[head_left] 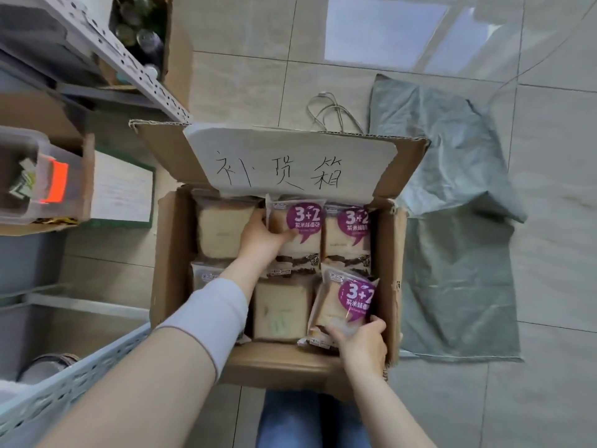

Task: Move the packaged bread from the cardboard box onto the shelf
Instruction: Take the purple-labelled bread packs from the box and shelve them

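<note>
Both hands, left (258,236) and right (363,339), clasp soft, light bread packs (344,305) by their edges inside box (168,253); crushable.

The cardboard box (389,253) stands open at the top, so the way in from above is free. Its far flap (290,156) leans up over the back row, crowding the packets (347,234) there. Inside, bread packets lie packed edge to edge, with hardly a gap between them and the walls. Both hands are already down in it, the left hand (260,236) at the back, the right hand (361,342) at the near right corner. To the left, the shelf (129,56) uprights and a slotted rail (64,383) press close against the box. The tiled floor (549,221) to the right lies open, save a flat grey sack (452,237).
</note>
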